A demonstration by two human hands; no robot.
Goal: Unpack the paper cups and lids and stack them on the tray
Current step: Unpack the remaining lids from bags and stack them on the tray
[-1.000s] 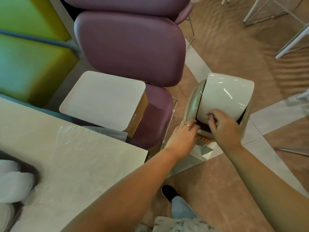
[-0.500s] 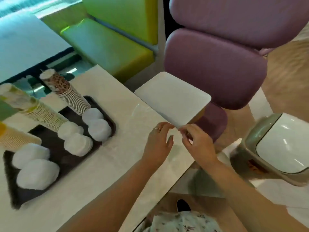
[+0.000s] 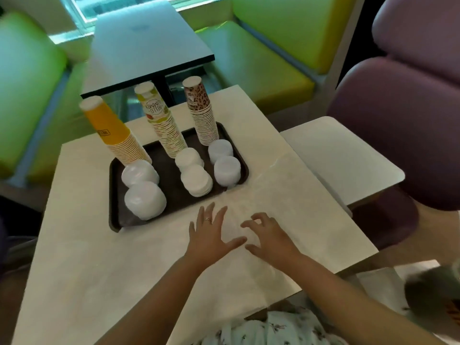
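Note:
A dark brown tray [image 3: 171, 178] sits on the pale table. Three upside-down cup stacks stand along its back edge: yellow cups [image 3: 114, 131], fruit-print cups [image 3: 163, 120] and leopard-print cups [image 3: 201, 112]. Several piles of white lids [image 3: 144, 199] lie in front of them on the tray. A clear plastic bag [image 3: 278, 195] lies flat on the table to the right of the tray. My left hand [image 3: 209, 235] rests spread flat on the bag. My right hand [image 3: 270, 236] hovers beside it with fingers curled, holding nothing.
A cardboard box with a white top [image 3: 341, 160] sits on a purple chair [image 3: 403, 125] to the right. A second table [image 3: 146, 46] and green benches [image 3: 261, 56] stand behind. The table edge [image 3: 323, 277] runs near my body.
The view swung from the floor bin at the right back to the table. Both hands left the bin lid and came over the plastic bag beside the tray.

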